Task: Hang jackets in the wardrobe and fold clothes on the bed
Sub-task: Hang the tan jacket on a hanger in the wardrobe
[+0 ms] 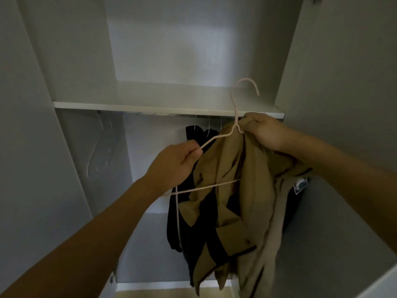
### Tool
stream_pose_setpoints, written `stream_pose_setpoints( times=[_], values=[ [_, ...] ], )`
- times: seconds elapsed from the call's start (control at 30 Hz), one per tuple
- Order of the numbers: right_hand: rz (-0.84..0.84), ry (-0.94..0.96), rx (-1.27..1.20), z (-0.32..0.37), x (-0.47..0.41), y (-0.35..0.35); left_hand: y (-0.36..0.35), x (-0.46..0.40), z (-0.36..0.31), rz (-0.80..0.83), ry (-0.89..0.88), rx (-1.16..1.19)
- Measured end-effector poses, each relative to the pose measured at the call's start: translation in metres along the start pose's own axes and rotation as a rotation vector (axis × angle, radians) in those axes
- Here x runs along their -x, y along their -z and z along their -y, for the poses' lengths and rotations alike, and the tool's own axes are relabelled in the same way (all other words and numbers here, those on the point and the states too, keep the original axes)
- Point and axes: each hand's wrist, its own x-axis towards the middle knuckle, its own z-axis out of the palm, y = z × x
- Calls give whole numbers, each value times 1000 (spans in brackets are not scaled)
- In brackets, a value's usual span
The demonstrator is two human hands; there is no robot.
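Here, left hand (pixel 176 162) pinching hanger (pixel 217 137), right hand (pixel 265 131) gripping tan jacket (pixel 238 190) between hands.

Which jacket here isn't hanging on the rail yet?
The tan jacket, bunched in the right hand; the black ones behind already hang from the rail.

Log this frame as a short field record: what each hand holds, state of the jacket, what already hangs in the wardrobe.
left hand: grips the sloping arm of the pink wire hanger
right hand: holds the tan jacket bunched near the hanger's neck
jacket state: partly draped on the hanger, not yet on the rail
wardrobe: dark garments hang under the shelf
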Motion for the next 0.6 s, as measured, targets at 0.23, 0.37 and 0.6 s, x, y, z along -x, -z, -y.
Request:
stream_pose_setpoints(
  times=[0.23, 0.37, 0.6],
  values=[
    [-198, -191, 6, 8, -21, 2, -94, 80, -34, -382, -2, -113],
    [-189, -208, -117, 14, -18, 8, -138, 93, -18, 31, 511, 292],
    [144, -466, -486, 1, 6, 25, -132, 76, 31, 290, 547, 557]
  ],
)
